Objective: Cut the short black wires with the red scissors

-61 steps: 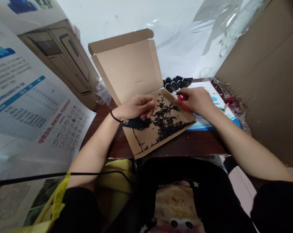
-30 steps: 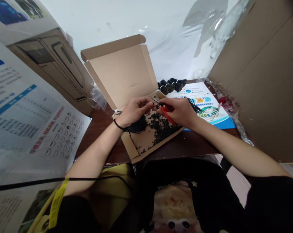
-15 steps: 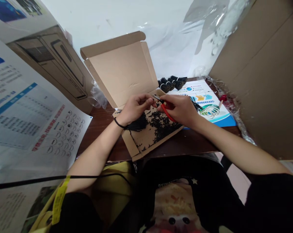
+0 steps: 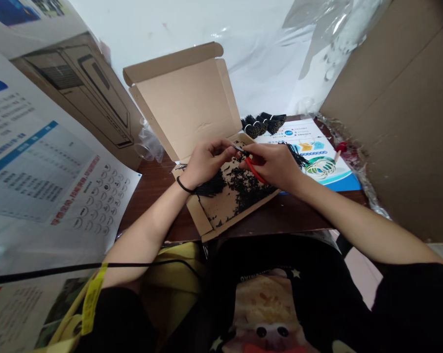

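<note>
My right hand [image 4: 278, 164] is closed on red-handled scissors [image 4: 256, 171], whose blades point left toward my other hand. My left hand [image 4: 210, 159] is pinched at the blade tips; what its fingers hold is too small to make out. Both hands are above an open cardboard box [image 4: 227, 229]. Small black scraps [image 4: 245, 189] are scattered over the box's bottom. A bunch of thin black strips [image 4: 210, 187] lies in its left part, under my left wrist.
Behind the box are black bundles [image 4: 263, 123] tied with white bands. A printed sheet [image 4: 339, 180] to the right bears white rings [image 4: 320, 168] and loose black strips [image 4: 293, 153]. Cardboard [image 4: 394, 117] stands at the right, a printed poster [image 4: 56, 162] at the left.
The view has shifted slightly. My hands hold nearly the same pose, with the scissors still in my right hand.
</note>
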### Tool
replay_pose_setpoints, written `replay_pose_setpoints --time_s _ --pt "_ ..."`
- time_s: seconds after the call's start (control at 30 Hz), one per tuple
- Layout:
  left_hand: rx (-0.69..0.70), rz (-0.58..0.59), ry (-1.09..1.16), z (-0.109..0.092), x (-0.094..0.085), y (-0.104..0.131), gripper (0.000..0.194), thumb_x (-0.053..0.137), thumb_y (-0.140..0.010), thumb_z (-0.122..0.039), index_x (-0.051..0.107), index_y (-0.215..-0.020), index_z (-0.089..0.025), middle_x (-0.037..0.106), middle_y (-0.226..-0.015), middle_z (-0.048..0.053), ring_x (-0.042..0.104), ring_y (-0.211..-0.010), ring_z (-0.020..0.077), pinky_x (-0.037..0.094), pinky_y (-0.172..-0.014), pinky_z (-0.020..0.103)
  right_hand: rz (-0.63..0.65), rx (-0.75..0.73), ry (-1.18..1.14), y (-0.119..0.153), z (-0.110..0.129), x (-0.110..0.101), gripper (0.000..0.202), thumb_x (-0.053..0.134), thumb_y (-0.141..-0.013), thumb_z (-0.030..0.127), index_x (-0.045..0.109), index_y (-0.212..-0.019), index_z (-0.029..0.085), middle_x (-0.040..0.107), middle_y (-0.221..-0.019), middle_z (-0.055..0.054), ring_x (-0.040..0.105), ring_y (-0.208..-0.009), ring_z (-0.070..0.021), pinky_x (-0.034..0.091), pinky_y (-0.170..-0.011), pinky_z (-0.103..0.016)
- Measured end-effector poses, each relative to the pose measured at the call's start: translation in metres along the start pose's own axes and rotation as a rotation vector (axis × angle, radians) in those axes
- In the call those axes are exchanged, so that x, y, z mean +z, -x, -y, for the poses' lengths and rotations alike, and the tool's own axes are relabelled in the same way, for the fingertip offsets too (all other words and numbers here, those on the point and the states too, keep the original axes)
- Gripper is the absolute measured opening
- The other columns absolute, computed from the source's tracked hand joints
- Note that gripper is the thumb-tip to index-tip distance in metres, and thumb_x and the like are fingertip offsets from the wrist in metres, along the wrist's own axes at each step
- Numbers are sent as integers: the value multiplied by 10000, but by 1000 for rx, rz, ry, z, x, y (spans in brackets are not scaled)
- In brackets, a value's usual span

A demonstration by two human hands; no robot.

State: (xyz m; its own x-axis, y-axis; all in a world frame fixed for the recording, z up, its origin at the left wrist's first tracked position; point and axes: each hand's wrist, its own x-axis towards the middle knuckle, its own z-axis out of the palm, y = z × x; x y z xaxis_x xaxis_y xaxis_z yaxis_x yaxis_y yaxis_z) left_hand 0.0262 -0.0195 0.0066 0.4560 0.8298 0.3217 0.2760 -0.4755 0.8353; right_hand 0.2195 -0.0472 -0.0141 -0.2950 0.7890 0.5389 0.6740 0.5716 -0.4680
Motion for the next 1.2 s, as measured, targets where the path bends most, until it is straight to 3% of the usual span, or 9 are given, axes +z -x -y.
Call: replay_pose_setpoints --time_s 0.3,0.5,0.67,0.83,1.2 --pt "35 -122 63 0 12 4 332 625 -811 -450 647 -845 -121 713 -842 83 656 -763 126 499 -684 236 -10 17 58 1 3 -2 289 560 -832 472 691 -935 236 636 -736 -21 518 -644 -133 336 -606 -271" --pt "14 -124 -3 -2 14 4 256 600 -842 -374 657 -855 -124 709 -809 65 631 -698 109 478 -627 223 -10 48 98 0 3 -5 311 537 -848 496 692 -871 228 642 -708 -21 529 -625 -127 319 -590 -269" --pt "62 -163 6 -4 13 4 217 647 -808 -355 654 -816 -138 692 -754 44 624 -662 107 474 -596 219 -87 15 79 -3 -2 -6 383 527 -847 526 689 -903 184 633 -692 -35 523 -608 -125 336 -586 -261" --pt "50 -182 74 -3 13 3 242 724 -731 -355 641 -794 -136 694 -784 39 648 -717 123 512 -658 240 -137 -36 60 -4 -4 -4 407 553 -825 532 691 -970 177 620 -668 -22 510 -596 -121 354 -591 -253" --pt "78 -221 133 2 12 1 231 746 -718 -324 644 -800 -134 695 -801 38 644 -723 97 519 -689 226 -128 -84 26 -2 2 -6 352 585 -811 473 705 -954 174 596 -643 -12 480 -585 -107 357 -598 -258"
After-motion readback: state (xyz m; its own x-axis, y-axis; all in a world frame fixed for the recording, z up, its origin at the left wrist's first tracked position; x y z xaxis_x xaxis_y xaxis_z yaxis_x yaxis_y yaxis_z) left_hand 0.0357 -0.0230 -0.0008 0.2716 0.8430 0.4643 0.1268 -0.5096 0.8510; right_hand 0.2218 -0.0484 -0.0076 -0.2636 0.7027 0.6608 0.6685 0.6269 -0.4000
